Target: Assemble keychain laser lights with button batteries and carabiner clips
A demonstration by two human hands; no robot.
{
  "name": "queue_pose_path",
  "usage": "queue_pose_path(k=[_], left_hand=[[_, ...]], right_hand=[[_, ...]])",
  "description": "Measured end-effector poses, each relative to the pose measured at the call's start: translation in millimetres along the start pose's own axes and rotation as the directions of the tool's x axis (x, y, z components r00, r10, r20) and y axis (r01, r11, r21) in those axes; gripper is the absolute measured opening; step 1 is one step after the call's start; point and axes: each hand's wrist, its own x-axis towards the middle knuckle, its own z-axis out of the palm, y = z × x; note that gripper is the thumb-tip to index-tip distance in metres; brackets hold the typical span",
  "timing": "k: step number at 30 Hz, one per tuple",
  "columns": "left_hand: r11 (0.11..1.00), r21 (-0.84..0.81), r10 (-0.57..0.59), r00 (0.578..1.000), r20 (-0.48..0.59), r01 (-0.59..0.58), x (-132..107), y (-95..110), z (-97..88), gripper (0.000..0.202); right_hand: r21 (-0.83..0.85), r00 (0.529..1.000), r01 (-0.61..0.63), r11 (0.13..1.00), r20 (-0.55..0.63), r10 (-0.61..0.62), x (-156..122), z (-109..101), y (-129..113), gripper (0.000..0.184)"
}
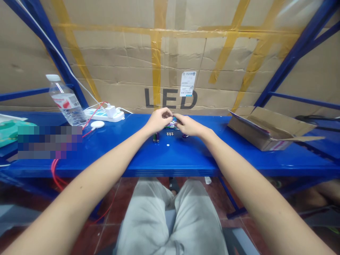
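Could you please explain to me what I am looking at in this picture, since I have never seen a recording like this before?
There is no machine here. A camera worn on a person's head looks forward and down, so both bare arms reach into view from below. The left hand and right hand meet over a blue shelf-like table and pinch a small item between them; it is too small to identify. Below the hands lie two thin pen-like sticks and a few small round discs. Farther left stand a water bottle and a white power strip; an open cardboard box lies to the right.
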Motion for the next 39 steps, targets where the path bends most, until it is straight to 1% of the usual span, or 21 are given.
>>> queue_pose_path(k=[6, 10, 13, 18, 25, 29, 31, 34, 39], left_hand=[[1.0, 0.026, -0.003, 1.0, 0.021, 0.003, -0.8, -0.1, -0.7, 0.007], [0.999, 0.041, 0.018, 1.0, 0.018, -0.019, -2.1, 1.8, -2.0, 0.006], [0.998, 0.056, 0.033, 0.999, 0.021, -0.034, -2.8, 2.6, -2.3, 0.005], [0.992, 0.1, 0.072, 0.997, 0.035, -0.075, -2.9, 1.2, -2.4, 0.005], [0.97, 0.214, 0.111, 0.993, 0.037, -0.116, -6.8, 3.8, 0.7, 0.002], [0.96, 0.252, 0.12, 0.993, 0.017, -0.121, -7.5, 4.6, 2.8, 0.006], [0.963, 0.239, 0.124, 0.992, 0.008, -0.122, -6.9, 3.4, 3.2, 0.008], [0.971, 0.206, 0.125, 0.992, 0.009, -0.124, -6.5, 1.8, 4.4, 0.009], [0.978, 0.164, 0.126, 0.992, 0.009, -0.126, -6.4, 2.6, 6.2, 0.005]], right_hand=[[-0.081, 0.999, -0.017, 0.997, 0.042, 0.021, -1.7, -4.9, -7.5, 0.038], [-0.102, 0.999, -0.004, 0.995, 0.042, 0.008, -2.1, -4.0, -4.5, 0.038], [-0.1, 0.999, -0.002, 0.995, 0.04, 0.006, -2.2, -2.7, -1.1, 0.04], [-0.065, 1.0, -0.007, 0.998, 0.027, 0.009, -1.5, -1.1, 1.3, 0.034], [0.051, 0.999, -0.003, 0.999, -0.034, 0.005, 3.5, 6.6, 8.3, 0.033], [0.117, 0.994, -0.065, 0.991, -0.084, 0.075, 3.7, 6.9, 1.8, 0.026], [0.187, 0.989, -0.12, 0.975, -0.062, 0.134, 2.3, 5.7, -3.9, 0.02], [0.321, 0.979, -0.195, 0.927, 0.003, 0.205, 0.9, 5.0, -8.6, 0.014], [0.473, 0.982, -0.181, 0.862, 0.033, 0.188, 3.2, 8.2, -2.0, 0.009]])
